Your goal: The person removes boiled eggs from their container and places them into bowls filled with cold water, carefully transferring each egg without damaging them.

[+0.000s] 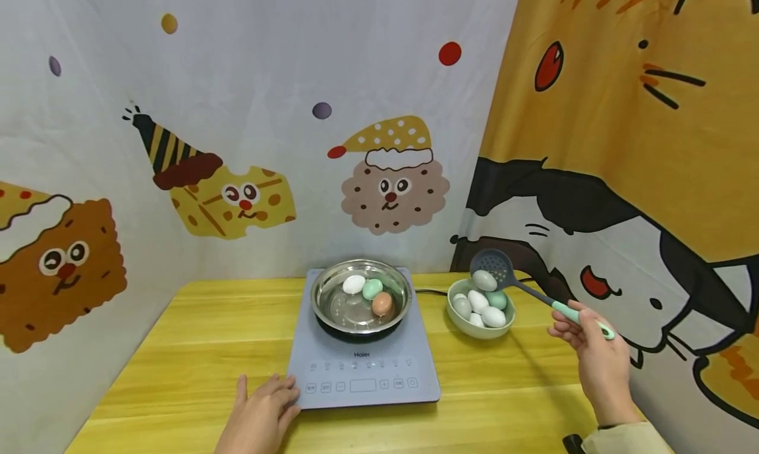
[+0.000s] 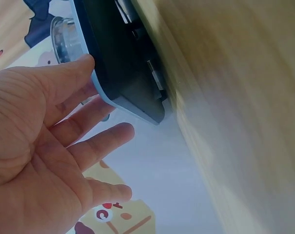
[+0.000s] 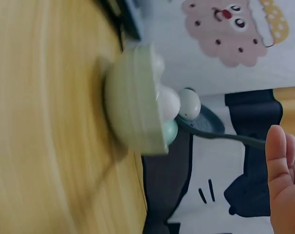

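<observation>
Fingers [image 1: 574,321] of the right hand hold a skimmer, with an egg well out beyond them

Thumb and fingers of the right hand [image 1: 599,358] are curled round the mint-green handle of a grey slotted skimmer [image 1: 535,292], with no wide gap left between them. A smooth pale grey-green egg [image 1: 485,281] lies in the skimmer's perforated head, at the far end of the shaft from the fingertips, so the hand itself does not touch it. Skimmer head and egg are over the far rim of a round pale-green bowl [image 1: 479,331] heaped with white, greyish and green eggs; whether the carried egg touches those below I cannot tell.

Left-hand fingers are spread and nearly straight, holding nothing up. That left hand [image 1: 259,414] rests at the near left corner of a flat bluish-grey induction cooker [image 1: 332,352], its thumb touching the edge in the left wrist view.

On the cooker stands a shallow shiny metal pan [image 1: 350,315], well apart from both hands. Inside, close together, lie a white egg [image 1: 354,284], a mint-green egg [image 1: 372,288] and a brown egg [image 1: 382,303]. Cooker and bowl stand side by side on a yellow wood-grain table [image 1: 178,355].
</observation>
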Motion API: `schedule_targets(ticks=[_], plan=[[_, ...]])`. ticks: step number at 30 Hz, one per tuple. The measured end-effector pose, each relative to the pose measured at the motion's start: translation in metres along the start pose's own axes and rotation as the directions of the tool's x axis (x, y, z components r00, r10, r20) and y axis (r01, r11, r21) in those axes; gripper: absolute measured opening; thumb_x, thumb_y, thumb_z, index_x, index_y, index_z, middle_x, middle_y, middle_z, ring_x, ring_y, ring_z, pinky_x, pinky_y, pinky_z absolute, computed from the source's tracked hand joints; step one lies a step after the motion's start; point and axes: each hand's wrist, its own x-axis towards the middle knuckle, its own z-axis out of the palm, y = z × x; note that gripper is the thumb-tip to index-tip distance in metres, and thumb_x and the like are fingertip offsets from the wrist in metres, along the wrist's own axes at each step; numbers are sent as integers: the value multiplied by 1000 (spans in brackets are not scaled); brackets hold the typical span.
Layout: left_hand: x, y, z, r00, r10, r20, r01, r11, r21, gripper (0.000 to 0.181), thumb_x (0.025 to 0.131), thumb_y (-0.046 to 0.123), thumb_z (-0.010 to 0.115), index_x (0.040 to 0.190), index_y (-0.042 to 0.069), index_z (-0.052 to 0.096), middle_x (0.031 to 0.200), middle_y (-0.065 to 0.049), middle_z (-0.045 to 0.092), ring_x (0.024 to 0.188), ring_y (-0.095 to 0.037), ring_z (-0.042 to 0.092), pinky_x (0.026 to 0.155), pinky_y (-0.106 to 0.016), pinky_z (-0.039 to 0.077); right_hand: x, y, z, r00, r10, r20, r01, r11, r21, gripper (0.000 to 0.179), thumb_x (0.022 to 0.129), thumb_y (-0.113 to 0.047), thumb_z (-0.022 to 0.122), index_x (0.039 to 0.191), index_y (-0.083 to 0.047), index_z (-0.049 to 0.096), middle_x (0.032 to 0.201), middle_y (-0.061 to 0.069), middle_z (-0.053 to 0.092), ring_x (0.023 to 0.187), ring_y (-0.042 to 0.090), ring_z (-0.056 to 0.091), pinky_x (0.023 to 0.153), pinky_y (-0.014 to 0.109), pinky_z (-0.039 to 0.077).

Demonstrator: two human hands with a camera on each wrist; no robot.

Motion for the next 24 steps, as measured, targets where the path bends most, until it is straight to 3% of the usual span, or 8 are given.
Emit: schedule_targets(ticks=[5, 11, 17, 21, 24], plan=[[0, 0, 0, 1000, 2, -14, -2, 1000, 3, 26, 88, 22, 87, 111, 11, 82, 132, -8, 77, 130, -39, 69, 119, -87, 20, 0, 4, -6, 992, -93, 85, 109, 973, -202, 36, 113, -27, 55, 138, -3, 63, 107, -5, 82, 85, 8, 78, 81, 17, 64], [-1, 0, 1, 1000, 6, -14, -6, 1000, 11, 26, 88, 23, 88, 111, 12, 82, 131, -7, 78, 129, -38, 70, 118, -87, 21, -6, 4, -3, 969, -203, 144, 248, 833, -494, 39, 116, -24, 49, 142, 1, 63, 108, -19, 78, 86, 0, 77, 84, 9, 60], [-1, -1, 2, 1000, 12, -12, -11, 1000, 10, 26, 88, 23, 88, 111, 12, 83, 131, -7, 78, 129, -38, 70, 118, -87, 21, -10, 5, 2, 951, -269, 153, 308, 783, -540, 35, 115, -22, 51, 139, -3, 67, 107, -22, 76, 85, -3, 75, 85, 5, 57], [-1, -1, 2, 1000, 16, -17, -16, 1000, 9, 26, 88, 22, 88, 111, 12, 82, 131, -7, 78, 129, -38, 70, 118, -87, 22, -11, 5, 4, 935, -316, 157, 346, 730, -590, 31, 113, -19, 55, 138, -8, 69, 108, -29, 72, 86, -10, 72, 85, 0, 53], [-1, -1, 1, 1000, 14, -15, -14, 1000, 9, 26, 88, 22, 87, 111, 11, 82, 131, -7, 78, 129, -38, 70, 118, -87, 22, -13, 1, 8, 933, -331, 142, 346, 718, -603, 31, 113, -20, 55, 138, -10, 70, 107, -31, 71, 86, -12, 70, 86, -1, 51]])
